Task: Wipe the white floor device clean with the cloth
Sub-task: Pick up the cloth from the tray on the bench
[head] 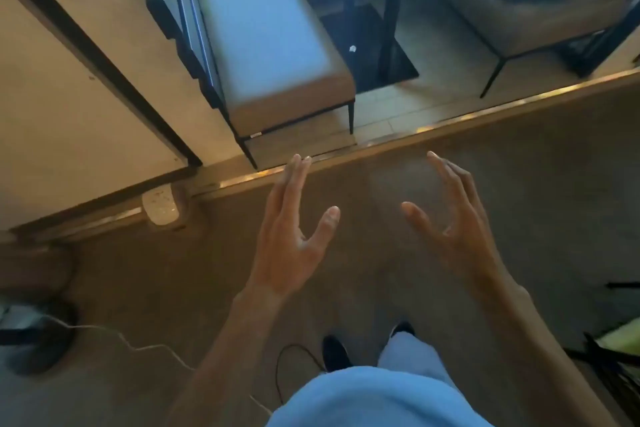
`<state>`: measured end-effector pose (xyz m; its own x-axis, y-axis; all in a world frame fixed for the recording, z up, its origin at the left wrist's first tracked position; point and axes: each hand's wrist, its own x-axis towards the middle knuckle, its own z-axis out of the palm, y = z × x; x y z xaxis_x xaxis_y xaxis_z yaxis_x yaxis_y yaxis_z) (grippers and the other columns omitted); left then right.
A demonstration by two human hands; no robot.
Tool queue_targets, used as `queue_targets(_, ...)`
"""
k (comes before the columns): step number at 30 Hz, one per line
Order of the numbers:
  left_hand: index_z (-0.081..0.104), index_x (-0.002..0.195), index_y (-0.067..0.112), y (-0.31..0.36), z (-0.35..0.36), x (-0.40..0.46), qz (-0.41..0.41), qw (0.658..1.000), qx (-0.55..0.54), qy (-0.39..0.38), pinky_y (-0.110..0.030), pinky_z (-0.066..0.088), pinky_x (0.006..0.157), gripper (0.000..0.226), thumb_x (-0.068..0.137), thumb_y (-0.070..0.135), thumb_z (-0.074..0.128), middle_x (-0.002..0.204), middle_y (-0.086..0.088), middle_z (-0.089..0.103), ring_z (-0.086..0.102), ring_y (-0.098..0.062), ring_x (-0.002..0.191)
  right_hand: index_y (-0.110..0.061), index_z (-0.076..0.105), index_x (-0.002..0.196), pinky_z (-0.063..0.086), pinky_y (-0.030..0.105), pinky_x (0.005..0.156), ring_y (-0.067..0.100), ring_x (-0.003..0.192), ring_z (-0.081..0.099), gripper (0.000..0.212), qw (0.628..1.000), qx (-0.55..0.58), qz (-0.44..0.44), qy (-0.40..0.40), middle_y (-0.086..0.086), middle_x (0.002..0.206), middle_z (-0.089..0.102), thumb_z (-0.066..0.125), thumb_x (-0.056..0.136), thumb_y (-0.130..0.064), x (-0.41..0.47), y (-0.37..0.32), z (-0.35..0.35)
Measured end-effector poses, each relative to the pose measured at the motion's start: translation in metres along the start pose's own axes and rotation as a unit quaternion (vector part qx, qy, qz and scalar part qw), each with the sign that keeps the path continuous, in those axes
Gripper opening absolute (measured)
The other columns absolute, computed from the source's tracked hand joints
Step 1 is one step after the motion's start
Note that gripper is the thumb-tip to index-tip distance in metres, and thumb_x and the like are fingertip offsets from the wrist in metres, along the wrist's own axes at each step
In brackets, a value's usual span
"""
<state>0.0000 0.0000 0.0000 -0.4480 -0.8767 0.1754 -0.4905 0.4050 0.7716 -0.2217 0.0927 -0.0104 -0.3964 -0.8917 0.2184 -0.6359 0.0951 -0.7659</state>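
Brown carpet [138, 288] fills the lower view, a cushioned bench [273, 45] standing beyond its metal threshold strip [415, 133]. Both hands hang over the carpet, empty: the left hand [294, 236] flat with fingers spread, the right hand [450, 218] loosely curled, fingers apart (touching nothing). The small white floor device [161, 208] sits left at the wall base, speckled with dirt; any writing is too blurred to read

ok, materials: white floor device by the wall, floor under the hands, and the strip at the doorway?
White floor device: looks like hard plastic, smooth shell, speckled, maybe dust. Floor: likely low-pile carpet, matte brown, no reflections. Threshold strip: probably metal, brass-toned with bright glints. Motion blur leaves all three uncertain.
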Motion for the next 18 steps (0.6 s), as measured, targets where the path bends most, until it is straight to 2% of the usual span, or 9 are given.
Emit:
queue_targets(5,0.015,0.157,0.038,0.007,0.024,0.03,0.022,0.998,-0.004,-0.051,-0.035,0.027,0.115,0.076,0.096,0.042,0.06,0.164,0.021,0.007,0.01,0.004,0.149,-0.029,0.026,0.153,0.03,0.018,0.097,-0.001,0.135,0.031,0.084,0.998,0.008,0.051,0.033,-0.008,0.153,0.028,0.052,0.083,-0.066,0.001,0.014,-0.015)
queue_targets(9,0.016,0.156,0.038,0.021,0.051,0.06,0.051,0.996,-0.011,-0.079,-0.045,0.033,0.116,0.073,0.097,0.044,0.059,0.164,0.019,0.009,0.012,0.0,0.15,-0.027,0.026,0.153,0.027,0.004,0.095,-0.019,0.132,0.025,0.08,0.996,0.008,0.059,0.066,-0.008,0.152,0.029,0.053,0.086,-0.061,0.013,0.034,-0.035)
queue_targets(12,0.016,0.156,0.038,0.034,0.079,0.086,0.066,0.993,-0.006,-0.098,-0.052,0.036,0.114,0.074,0.095,0.05,0.056,0.164,0.019,0.009,0.013,-0.003,0.151,-0.025,0.028,0.153,0.026,-0.003,0.095,-0.021,0.131,0.023,0.077,0.994,0.002,0.068,0.084,-0.007,0.151,0.03,0.055,0.088,-0.056,0.028,0.056,-0.05)
queue_targets(18,0.016,0.156,0.038,0.07,0.154,0.154,0.084,0.989,-0.001,-0.126,-0.051,0.038,0.114,0.075,0.096,0.044,0.06,0.164,0.021,0.009,0.013,-0.003,0.151,-0.033,0.024,0.153,0.026,0.009,0.093,-0.025,0.128,0.021,0.076,0.991,0.017,0.1,0.086,-0.013,0.152,0.027,0.058,0.088,-0.053,0.082,0.121,-0.098)
